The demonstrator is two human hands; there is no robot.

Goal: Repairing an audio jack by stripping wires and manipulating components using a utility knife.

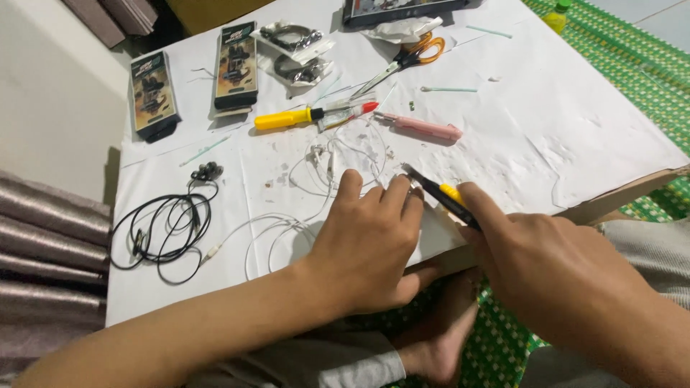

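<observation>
Right hand (560, 273) is clamped around a yellow-and-black utility knife (440, 195), blade tip right at the left hand (370, 241) fingertips, which press flat on the white earphone cable (316, 162). One slip and those fingers get nicked. Black earphones (169, 226) lie well off left.

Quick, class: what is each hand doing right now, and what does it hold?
Left hand: pressed down on the white earphone cable; whether it grips it cannot be told.
Right hand: closed on a yellow-and-black utility knife.
</observation>
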